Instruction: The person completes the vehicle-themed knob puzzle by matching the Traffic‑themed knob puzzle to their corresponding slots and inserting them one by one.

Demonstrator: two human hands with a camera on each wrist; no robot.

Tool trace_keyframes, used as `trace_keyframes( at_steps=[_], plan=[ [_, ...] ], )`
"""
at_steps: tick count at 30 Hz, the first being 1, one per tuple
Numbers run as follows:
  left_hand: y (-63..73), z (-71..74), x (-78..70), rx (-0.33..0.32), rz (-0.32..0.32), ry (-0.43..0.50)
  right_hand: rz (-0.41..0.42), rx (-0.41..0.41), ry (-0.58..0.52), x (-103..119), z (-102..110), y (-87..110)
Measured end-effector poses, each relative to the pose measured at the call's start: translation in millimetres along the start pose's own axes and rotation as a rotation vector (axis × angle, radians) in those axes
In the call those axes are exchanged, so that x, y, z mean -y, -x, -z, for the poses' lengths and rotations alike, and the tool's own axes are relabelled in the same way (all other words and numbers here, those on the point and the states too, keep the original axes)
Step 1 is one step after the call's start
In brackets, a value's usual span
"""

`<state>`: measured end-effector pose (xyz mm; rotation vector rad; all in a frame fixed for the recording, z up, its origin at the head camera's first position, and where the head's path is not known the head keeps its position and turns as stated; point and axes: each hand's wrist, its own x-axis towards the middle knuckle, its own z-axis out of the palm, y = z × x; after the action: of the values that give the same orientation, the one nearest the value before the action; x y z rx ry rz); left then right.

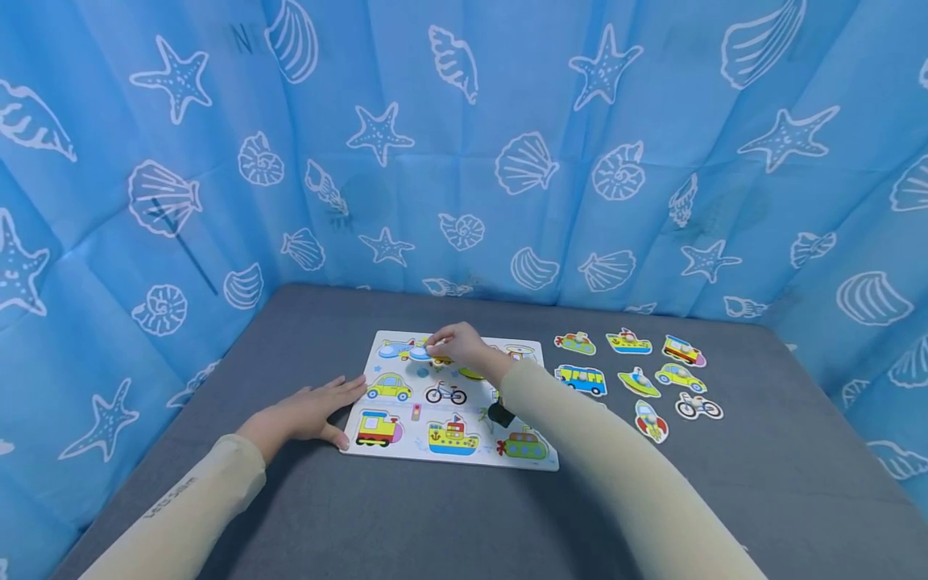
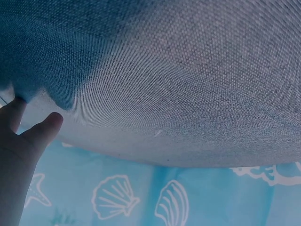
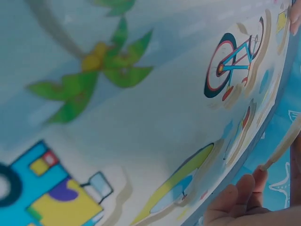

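Note:
A white wooden peg-puzzle board (image 1: pixel 464 419), printed with vehicles, lies flat on the grey table. Over its top-left part, my right hand (image 1: pixel 461 345) pinches a light-blue and yellow puzzle piece (image 1: pixel 419 354), close beside the printed plane (image 1: pixel 391 350). The right wrist view shows this piece (image 3: pixel 282 146) edge-on and thin, above the board's surface. Much of it is hidden by the fingers. My left hand (image 1: pixel 312 411) has its fingers spread, with fingertips at the board's left edge; thumb and a finger show at the side of the left wrist view.
Several loose knobbed pieces lie right of the board, among them a bus (image 1: pixel 581 379), a ship (image 1: pixel 628 341), a train (image 1: pixel 683 351), a car (image 1: pixel 680 377), a rocket (image 1: pixel 651 422) and a bicycle (image 1: pixel 699 406). A blue shell-patterned curtain (image 1: pixel 464 161) hangs around the table.

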<state>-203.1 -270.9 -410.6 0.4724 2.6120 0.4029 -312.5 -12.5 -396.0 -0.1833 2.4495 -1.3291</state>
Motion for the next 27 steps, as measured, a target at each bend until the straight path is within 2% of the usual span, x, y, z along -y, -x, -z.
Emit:
trace_keyframes(
  at_steps=[11, 20, 27],
  plan=[
    [-0.2, -0.6, -2.4, -0.010, 0.018, -0.004, -0.041, -0.007, 0.022, 8, -12, -13.5],
    [0.9, 1.0, -0.2, 0.001, 0.014, 0.007, -0.016, 0.000, 0.062, 13, -28, -26.9],
    [0.2, -0.3, -0.5, -0.011, 0.006, -0.011, -0.035, -0.018, 0.106, 17, -35, -35.3]
  ],
)
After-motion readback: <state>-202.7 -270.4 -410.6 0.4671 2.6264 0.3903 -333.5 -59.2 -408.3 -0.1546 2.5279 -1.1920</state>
